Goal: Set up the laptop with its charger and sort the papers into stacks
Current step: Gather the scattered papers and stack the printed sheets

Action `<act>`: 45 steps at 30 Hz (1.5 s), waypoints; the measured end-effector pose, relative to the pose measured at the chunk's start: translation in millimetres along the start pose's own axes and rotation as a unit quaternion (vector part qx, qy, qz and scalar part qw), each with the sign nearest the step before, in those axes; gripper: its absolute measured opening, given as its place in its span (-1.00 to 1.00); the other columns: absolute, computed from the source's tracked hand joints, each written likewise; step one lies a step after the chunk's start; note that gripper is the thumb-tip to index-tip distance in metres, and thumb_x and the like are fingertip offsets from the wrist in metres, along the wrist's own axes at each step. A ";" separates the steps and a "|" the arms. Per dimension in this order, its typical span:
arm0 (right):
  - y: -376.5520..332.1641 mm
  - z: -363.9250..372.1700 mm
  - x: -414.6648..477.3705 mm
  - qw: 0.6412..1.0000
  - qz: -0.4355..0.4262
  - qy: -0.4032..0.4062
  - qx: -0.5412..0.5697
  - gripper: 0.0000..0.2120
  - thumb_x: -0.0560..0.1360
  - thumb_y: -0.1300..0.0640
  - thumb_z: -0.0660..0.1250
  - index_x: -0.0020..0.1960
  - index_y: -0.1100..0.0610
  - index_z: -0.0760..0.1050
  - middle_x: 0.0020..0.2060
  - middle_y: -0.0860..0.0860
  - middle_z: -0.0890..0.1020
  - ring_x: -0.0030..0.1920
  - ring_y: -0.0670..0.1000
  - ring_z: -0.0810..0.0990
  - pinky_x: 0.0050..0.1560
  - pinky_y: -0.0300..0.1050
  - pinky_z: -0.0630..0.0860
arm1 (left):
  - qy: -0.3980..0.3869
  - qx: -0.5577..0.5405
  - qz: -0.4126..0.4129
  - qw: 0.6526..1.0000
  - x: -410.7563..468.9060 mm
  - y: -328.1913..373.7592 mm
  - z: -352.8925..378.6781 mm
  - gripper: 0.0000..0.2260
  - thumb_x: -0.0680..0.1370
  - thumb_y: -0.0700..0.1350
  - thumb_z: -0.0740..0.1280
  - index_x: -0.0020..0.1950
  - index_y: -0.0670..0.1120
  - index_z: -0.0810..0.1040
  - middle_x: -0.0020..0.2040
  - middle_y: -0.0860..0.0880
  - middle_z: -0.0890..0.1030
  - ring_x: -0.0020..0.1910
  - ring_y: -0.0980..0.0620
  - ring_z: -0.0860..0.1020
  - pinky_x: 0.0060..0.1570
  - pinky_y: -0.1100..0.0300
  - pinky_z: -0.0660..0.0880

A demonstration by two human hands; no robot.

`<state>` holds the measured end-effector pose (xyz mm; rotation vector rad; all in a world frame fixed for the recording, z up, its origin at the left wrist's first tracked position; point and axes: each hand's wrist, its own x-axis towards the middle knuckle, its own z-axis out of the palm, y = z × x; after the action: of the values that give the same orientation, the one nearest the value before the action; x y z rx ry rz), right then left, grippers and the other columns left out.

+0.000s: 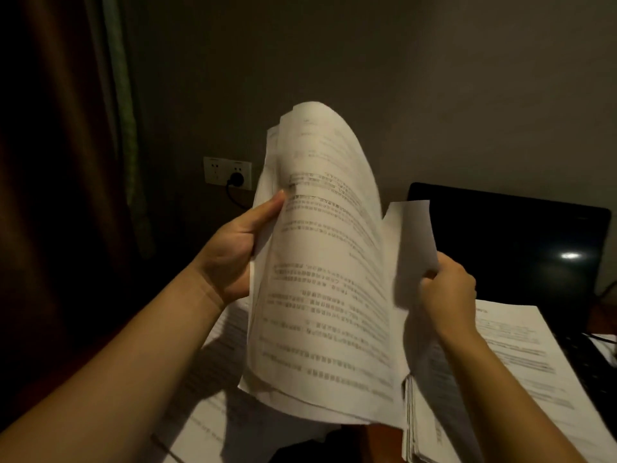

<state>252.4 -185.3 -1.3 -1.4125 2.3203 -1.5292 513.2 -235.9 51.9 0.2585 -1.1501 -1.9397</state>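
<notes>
I hold a bundle of printed sheets [327, 279] upright above the desk, its top curling over. My left hand [238, 248] grips the bundle's left edge, thumb on the front page. My right hand [447, 289] pinches the right edge of one sheet [412, 245] pulled away from the bundle. Beneath lie a paper stack [514, 355] on the right and loose pages [207, 379] on the left. The open black laptop [514, 242] stands at the right, screen dark. A black plug [237, 179] sits in the wall socket [227, 171], its cable hanging down.
A dark curtain [83, 162] hangs on the left. The bare wall [400, 78] rises behind the desk. A thin cable [601, 340] lies beside the laptop's keyboard at the right edge. The desk's reddish edge [377, 436] shows between the paper stacks.
</notes>
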 end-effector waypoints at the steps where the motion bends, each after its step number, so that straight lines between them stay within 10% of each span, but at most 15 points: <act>1: -0.5 -2.6 1.2 0.999 0.003 -0.011 0.031 -0.74 0.54 0.40 0.20 0.08 0.17 0.58 -0.20 0.09 0.58 -0.21 0.15 0.53 -0.23 0.03 0.49 | -0.002 0.008 -0.006 1.000 1.4 -1.0 0.9 -0.67 0.64 0.01 0.23 0.29 -0.13 0.60 0.14 -0.16 0.63 0.10 -0.14 0.64 0.12 -0.09 0.61; 8: -21.6 -31.7 12.4 0.902 0.200 -0.113 0.366 -0.51 0.58 0.19 0.33 -0.50 0.02 0.34 -0.57 -0.05 0.39 -0.48 -0.02 0.35 -0.34 -0.06 0.35 | 0.109 0.142 0.011 0.984 7.6 -11.2 4.1 -0.73 0.65 -0.04 0.26 0.28 -0.11 0.60 0.08 -0.15 0.69 0.02 -0.16 0.69 -0.09 -0.09 0.67; 11: -27.9 -36.0 15.3 0.883 0.176 -0.107 0.422 -0.79 0.59 0.15 0.29 -0.19 0.18 0.56 -0.32 0.05 0.63 -0.31 0.08 0.61 -0.30 -0.06 0.57 | 0.213 0.206 0.054 0.954 14.9 -19.2 4.7 -0.73 0.63 -0.07 0.33 0.28 -0.14 0.59 0.04 -0.12 0.72 -0.03 -0.11 0.71 -0.16 0.01 0.68; 15: -32.8 -39.3 13.1 0.822 0.110 -0.196 0.522 -0.63 0.59 -0.15 0.23 0.19 0.07 0.60 0.03 0.07 0.72 0.01 0.11 0.71 -0.03 0.14 0.65 | 0.252 0.203 0.037 0.946 24.4 -26.5 1.1 -0.73 0.64 -0.08 0.32 0.29 -0.16 0.58 0.04 -0.15 0.72 -0.04 -0.12 0.71 -0.18 0.05 0.66; 19: -37.0 -39.5 9.7 0.887 -0.049 -0.230 0.397 -0.68 0.49 0.18 0.44 0.23 0.18 0.57 0.06 0.08 0.71 0.07 0.09 0.70 0.06 0.13 0.65 | 0.259 0.225 0.071 0.937 27.5 -29.8 5.6 -0.72 0.62 -0.06 0.35 0.32 -0.07 0.53 0.09 -0.13 0.70 -0.03 -0.08 0.71 -0.16 0.05 0.66; 27: -52.2 -40.3 6.8 0.874 -0.088 -0.240 0.413 -0.70 0.45 0.25 0.47 0.18 0.22 0.61 0.04 0.09 0.72 0.04 0.11 0.71 0.05 0.08 0.64 | 0.222 0.370 0.242 0.869 21.7 -6.2 16.5 -0.64 0.44 -0.06 0.52 0.15 0.12 0.46 0.06 0.06 0.66 -0.02 0.16 0.68 -0.13 0.24 0.64; 45: -44.1 -6.0 -15.1 0.921 -0.053 -0.294 0.250 -0.79 0.52 0.23 0.42 0.12 0.04 0.65 -0.02 -0.07 0.72 -0.02 -0.04 0.70 0.10 0.07 0.64 | 0.282 0.380 0.087 0.877 -24.1 -53.6 -40.1 -0.85 0.62 -0.10 0.35 0.18 -0.02 0.61 0.01 0.03 0.73 -0.01 -0.01 0.71 -0.10 0.06 0.67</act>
<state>287.8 -175.4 28.1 -1.5738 1.4099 -1.3297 520.2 -231.0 -18.7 1.0271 -1.4024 -1.0480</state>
